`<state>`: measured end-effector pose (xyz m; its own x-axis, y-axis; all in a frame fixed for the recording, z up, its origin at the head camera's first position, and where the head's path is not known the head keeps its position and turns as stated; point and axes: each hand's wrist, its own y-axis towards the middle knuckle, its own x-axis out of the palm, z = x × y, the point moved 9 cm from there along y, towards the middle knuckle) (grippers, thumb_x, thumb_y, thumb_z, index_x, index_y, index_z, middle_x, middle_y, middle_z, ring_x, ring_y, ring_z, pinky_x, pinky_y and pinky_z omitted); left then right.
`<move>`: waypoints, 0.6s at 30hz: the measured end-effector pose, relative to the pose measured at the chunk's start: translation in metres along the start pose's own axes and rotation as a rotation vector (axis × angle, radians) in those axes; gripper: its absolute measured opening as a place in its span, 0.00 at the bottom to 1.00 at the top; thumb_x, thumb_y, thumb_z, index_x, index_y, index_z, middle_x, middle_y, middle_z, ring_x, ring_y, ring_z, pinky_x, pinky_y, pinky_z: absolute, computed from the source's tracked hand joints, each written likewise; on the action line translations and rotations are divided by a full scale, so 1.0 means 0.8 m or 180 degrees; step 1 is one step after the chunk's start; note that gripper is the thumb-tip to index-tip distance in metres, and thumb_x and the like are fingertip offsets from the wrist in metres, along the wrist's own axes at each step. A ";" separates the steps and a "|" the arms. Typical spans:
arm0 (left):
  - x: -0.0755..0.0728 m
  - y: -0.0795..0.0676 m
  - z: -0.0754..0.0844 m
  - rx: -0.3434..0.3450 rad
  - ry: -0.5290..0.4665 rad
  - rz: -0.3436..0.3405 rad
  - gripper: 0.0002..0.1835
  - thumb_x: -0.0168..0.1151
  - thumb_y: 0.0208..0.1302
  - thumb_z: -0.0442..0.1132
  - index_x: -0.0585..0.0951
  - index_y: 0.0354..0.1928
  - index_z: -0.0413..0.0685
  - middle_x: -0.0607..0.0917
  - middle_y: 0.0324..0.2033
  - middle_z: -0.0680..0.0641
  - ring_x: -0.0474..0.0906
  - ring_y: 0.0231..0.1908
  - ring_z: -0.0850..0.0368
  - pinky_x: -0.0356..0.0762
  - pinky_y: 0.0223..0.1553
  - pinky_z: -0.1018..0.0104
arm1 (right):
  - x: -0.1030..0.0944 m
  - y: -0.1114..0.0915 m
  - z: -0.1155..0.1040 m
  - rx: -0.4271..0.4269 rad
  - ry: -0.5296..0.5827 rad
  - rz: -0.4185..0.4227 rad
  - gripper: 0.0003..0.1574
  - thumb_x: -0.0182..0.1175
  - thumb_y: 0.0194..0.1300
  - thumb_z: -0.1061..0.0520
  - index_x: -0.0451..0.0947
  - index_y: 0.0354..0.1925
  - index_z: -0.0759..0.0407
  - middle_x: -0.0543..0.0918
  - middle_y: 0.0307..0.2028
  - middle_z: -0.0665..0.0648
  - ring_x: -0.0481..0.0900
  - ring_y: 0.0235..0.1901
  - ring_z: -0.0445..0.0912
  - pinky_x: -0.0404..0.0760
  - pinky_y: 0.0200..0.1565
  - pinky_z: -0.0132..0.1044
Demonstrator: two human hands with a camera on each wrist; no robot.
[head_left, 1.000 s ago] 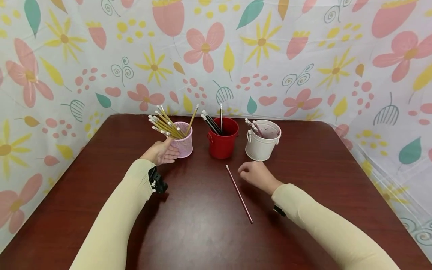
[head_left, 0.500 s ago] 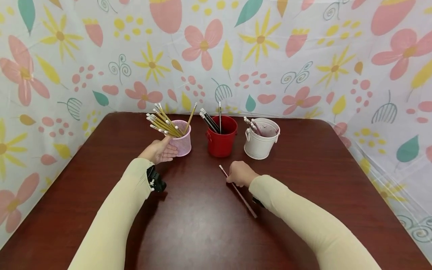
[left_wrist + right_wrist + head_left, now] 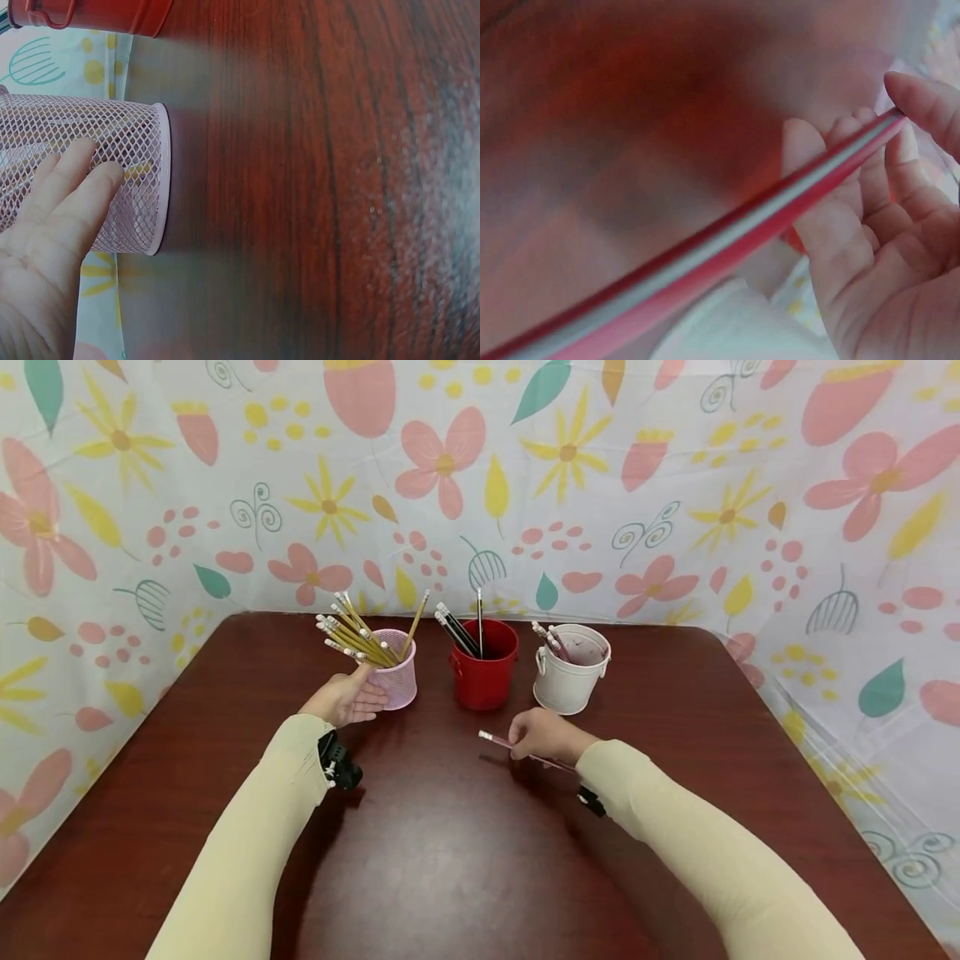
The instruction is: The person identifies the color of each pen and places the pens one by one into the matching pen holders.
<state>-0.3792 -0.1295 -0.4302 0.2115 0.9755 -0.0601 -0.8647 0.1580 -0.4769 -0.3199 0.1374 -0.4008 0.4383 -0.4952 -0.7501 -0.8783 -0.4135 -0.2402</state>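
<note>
A pink pencil (image 3: 497,740) with a white eraser end is pinched between thumb and fingers of my right hand (image 3: 547,735), just above the table in front of the white bucket. The right wrist view shows its shaft (image 3: 727,236) crossing close to the camera. My left hand (image 3: 348,697) rests against the side of a pink mesh cup (image 3: 397,685), its fingers (image 3: 67,180) lying straight along the mesh. Yellow pencils (image 3: 352,635) lean out of that cup, mostly toward the left.
A red bucket (image 3: 483,681) with black pencils (image 3: 459,631) stands right of the mesh cup. Beyond it is a white bucket (image 3: 566,685) holding a few pink pencils (image 3: 553,642). The dark wooden table (image 3: 435,860) meets a flowered cloth (image 3: 480,485) behind.
My right hand has reached left, taken hold of the pink pencil and lifted it off the table, turning it flatter across. My left hand stays at the mesh cup.
</note>
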 end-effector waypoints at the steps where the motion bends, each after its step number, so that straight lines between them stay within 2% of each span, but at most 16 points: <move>1: 0.000 0.000 0.000 -0.0007 0.0002 0.0004 0.35 0.40 0.72 0.55 0.66 0.60 0.25 0.81 0.41 0.41 0.74 0.55 0.45 0.68 0.61 0.54 | -0.009 -0.002 -0.002 -0.0025 0.0104 0.0059 0.08 0.64 0.47 0.67 0.75 0.27 0.62 0.71 0.15 0.49 0.69 0.13 0.40 0.70 0.17 0.29; 5: -0.003 -0.002 0.001 0.0006 0.0006 0.0010 0.33 0.40 0.71 0.54 0.68 0.58 0.26 0.82 0.35 0.45 0.76 0.51 0.48 0.69 0.60 0.54 | -0.055 -0.014 -0.017 -0.0064 0.0507 0.0238 0.07 0.63 0.52 0.68 0.75 0.32 0.68 0.72 0.16 0.50 0.70 0.13 0.41 0.70 0.17 0.30; 9: -0.005 -0.004 0.002 0.0021 -0.0017 0.0021 0.32 0.40 0.72 0.54 0.69 0.56 0.26 0.82 0.31 0.47 0.78 0.47 0.50 0.69 0.60 0.54 | -0.111 -0.029 -0.043 -0.0192 0.0629 0.0471 0.09 0.61 0.58 0.66 0.76 0.37 0.71 0.76 0.19 0.51 0.72 0.18 0.40 0.73 0.19 0.30; 11: -0.004 -0.005 0.001 0.0021 -0.0040 0.0012 0.32 0.40 0.72 0.54 0.69 0.55 0.27 0.82 0.31 0.47 0.78 0.45 0.51 0.69 0.60 0.53 | -0.144 -0.037 -0.055 -0.0291 0.0668 0.0692 0.09 0.62 0.59 0.65 0.77 0.38 0.70 0.78 0.21 0.49 0.74 0.20 0.39 0.75 0.21 0.30; 14: -0.002 -0.005 0.000 0.0024 -0.0060 0.0001 0.31 0.41 0.72 0.54 0.70 0.54 0.27 0.82 0.30 0.48 0.79 0.43 0.52 0.69 0.60 0.53 | -0.193 -0.054 -0.067 -0.0416 0.0997 0.1161 0.03 0.62 0.60 0.66 0.79 0.35 0.65 0.80 0.22 0.46 0.76 0.23 0.37 0.79 0.25 0.30; 15: -0.002 -0.004 0.000 0.0028 -0.0071 -0.0005 0.31 0.41 0.72 0.54 0.70 0.53 0.27 0.82 0.29 0.48 0.79 0.43 0.52 0.70 0.60 0.54 | -0.208 -0.059 -0.070 -0.0504 0.1235 0.1317 0.02 0.61 0.60 0.67 0.80 0.34 0.63 0.81 0.23 0.46 0.77 0.23 0.36 0.79 0.26 0.29; 18: -0.003 -0.003 0.000 0.0045 -0.0069 0.0005 0.31 0.42 0.71 0.54 0.71 0.52 0.28 0.82 0.28 0.48 0.79 0.40 0.54 0.72 0.58 0.55 | -0.250 -0.075 -0.077 -0.0923 0.1954 0.1861 0.10 0.60 0.59 0.71 0.81 0.30 0.58 0.82 0.23 0.47 0.80 0.24 0.37 0.81 0.27 0.28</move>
<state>-0.3773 -0.1318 -0.4285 0.2003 0.9789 -0.0417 -0.8713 0.1585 -0.4645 -0.3434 0.2139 -0.1982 0.0342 -0.9744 -0.2220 -0.9470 -0.1026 0.3044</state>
